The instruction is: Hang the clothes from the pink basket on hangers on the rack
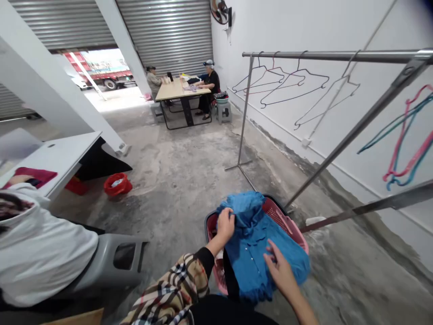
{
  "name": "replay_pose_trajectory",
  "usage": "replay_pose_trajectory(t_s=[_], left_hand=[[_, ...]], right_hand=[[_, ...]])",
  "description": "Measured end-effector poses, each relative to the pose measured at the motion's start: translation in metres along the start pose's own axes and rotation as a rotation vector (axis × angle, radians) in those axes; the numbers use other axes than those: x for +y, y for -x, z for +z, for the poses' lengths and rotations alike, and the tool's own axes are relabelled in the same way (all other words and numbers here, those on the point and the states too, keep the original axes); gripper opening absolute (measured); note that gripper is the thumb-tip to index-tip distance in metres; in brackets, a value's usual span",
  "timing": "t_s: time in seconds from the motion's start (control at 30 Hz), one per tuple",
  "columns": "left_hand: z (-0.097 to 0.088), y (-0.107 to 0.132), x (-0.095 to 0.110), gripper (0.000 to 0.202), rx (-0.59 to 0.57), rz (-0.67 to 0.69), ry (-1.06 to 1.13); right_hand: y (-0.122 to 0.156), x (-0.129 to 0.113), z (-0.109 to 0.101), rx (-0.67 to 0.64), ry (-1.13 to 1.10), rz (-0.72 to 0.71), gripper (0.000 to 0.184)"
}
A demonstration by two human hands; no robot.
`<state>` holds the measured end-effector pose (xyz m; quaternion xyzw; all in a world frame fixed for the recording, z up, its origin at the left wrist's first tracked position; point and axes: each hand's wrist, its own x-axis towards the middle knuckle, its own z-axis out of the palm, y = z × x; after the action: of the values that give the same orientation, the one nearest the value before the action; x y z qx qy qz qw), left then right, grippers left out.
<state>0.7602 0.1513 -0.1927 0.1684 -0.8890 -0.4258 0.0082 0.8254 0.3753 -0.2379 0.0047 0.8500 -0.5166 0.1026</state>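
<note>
Above the pink basket (286,220), the left hand (225,225) clamps its fingers on the collar of the blue shirt (252,246) — the right hand (280,269) lies open on it; lifting likely wants its grip too.

Landmark: basket (290,224), on floor.
Draped over basket: shirt (252,243); left hand (225,225) clutching shirt at basket's far-left rim, right hand (280,271) spread flat on shirt at near side.
Right of and behind basket: clothes rail (338,56), hangers (291,83) hung along it.
Left of and beyond basket, on floor: basin (117,184).
Farther left: table (61,155); nearer than that, seated person (37,243) on chair (111,262).
Far behind basket: second table (177,90) with two seated people, stool (223,110) at its right end.
High above that, on wall: fan (219,11).
</note>
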Motion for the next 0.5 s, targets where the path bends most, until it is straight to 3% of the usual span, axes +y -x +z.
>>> replay_pose_trajectory(t_s=[0.13, 0.2, 0.3, 0.4, 0.5], left_hand=[[-0.009, 0.039, 0.015, 0.006, -0.257, 0.118, 0.272], [-0.031, 0.054, 0.023, 0.022, -0.537, 0.225, 0.551], [-0.088, 0.063, 0.029, 0.045, -0.886, 0.332, 0.894], [-0.158, 0.062, 0.025, 0.05, -0.973, 0.329, 0.983], [-0.225, 0.061, 0.009, 0.048, -1.025, 0.336, 1.011]], right_hand=[[-0.029, -0.018, 0.011, 0.285, 0.183, -0.17, 0.086], [-0.036, -0.03, 0.015, 0.358, 0.238, -0.227, 0.085], [-0.031, -0.052, 0.026, 0.326, 0.203, -0.196, 0.075], [-0.011, -0.091, 0.049, 0.249, 0.126, -0.078, 0.059], [0.014, -0.148, 0.075, 0.157, -0.003, -0.051, 0.049]])
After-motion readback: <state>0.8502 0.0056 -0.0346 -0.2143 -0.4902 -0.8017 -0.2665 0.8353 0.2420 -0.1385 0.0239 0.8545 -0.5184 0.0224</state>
